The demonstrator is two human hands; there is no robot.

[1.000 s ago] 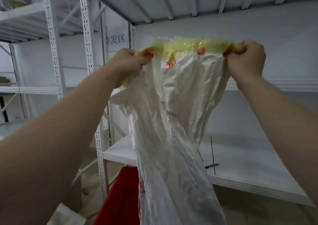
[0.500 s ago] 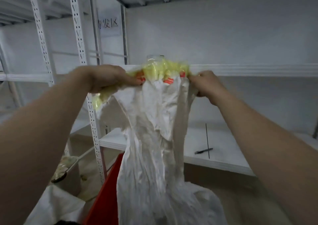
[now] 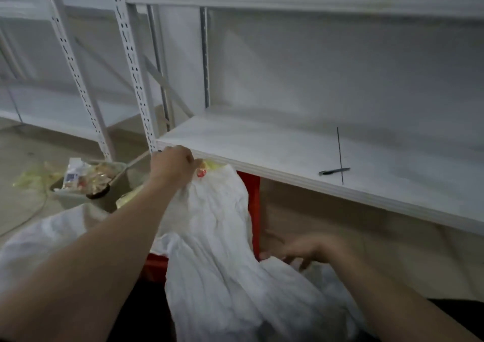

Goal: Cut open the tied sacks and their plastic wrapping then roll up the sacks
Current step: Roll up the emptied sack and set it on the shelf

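A crumpled white woven sack [image 3: 220,237] with a yellow and red top edge hangs in front of me. My left hand [image 3: 174,165] grips that top edge just below the front lip of the low shelf. The sack's lower part drapes towards me over my lap. My right hand [image 3: 301,250] is blurred, fingers spread and loose, at the sack's right side low down, holding nothing that I can see. A second white sack [image 3: 49,234] lies at the lower left.
A white wooden shelf [image 3: 288,148] on perforated white metal posts stands ahead, with a dark pen-like tool [image 3: 334,171] lying on it. A red crate [image 3: 251,197] sits under the shelf behind the sack. A grey bin [image 3: 89,187] of yellow plastic scraps stands on the floor at left.
Both hands held the sack's top edge high and stretched; now the sack has come down. My right hand has let go and dropped to the sack's lower right side, while my left hand keeps hold.
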